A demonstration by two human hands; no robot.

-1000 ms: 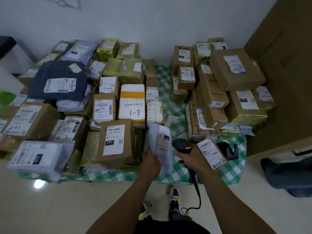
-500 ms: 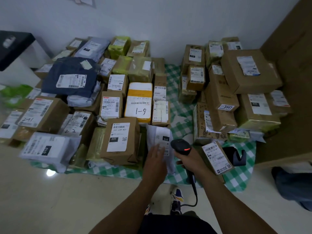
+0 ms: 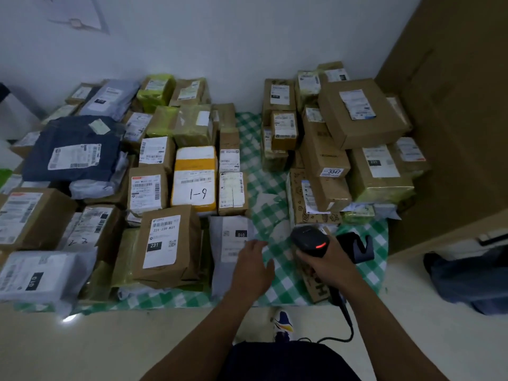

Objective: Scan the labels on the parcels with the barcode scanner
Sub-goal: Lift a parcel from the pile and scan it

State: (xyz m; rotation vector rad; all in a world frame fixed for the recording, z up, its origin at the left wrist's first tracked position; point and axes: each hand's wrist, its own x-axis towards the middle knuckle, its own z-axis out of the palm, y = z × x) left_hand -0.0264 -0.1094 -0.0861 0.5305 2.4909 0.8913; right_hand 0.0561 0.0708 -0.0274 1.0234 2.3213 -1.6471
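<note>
**Scanner gripped at lower centre, free hand loose over the grey mailer**

The right hand [image 3: 328, 264] is wrapped round the handle of the barcode scanner [image 3: 309, 240], just right of centre in the lower half of the frame. The scanner's black head shows a red light, and its cable [image 3: 348, 323] trails down toward the bottom edge. Directly under this hand lies a brown lettered box [image 3: 316, 288], mostly hidden. Just right of the scanner stands a black cradle [image 3: 357, 247].

The left hand [image 3: 254, 266] holds nothing. Its fingers are straight and loosely spread, with the fingertips at the right edge of a grey mailer [image 3: 229, 259] whose label reads "010". I cannot tell whether they touch it.

The parcels lie on a green checked cloth [image 3: 270, 188] in two groups, with a bare strip of cloth between them. In the left group, a brown box marked "231" [image 3: 167, 243] sits just left of the grey mailer, a yellow and white parcel marked "1-9" [image 3: 195, 180] lies above it, and a dark blue mailer [image 3: 74, 152] is at mid left. A white mailer [image 3: 35, 276] hangs over the cloth's edge at lower left. In the right group the boxes are stacked, among them a box labelled "3347" [image 3: 327, 160] and a large flat box [image 3: 357, 111] on top at upper right.
</note>
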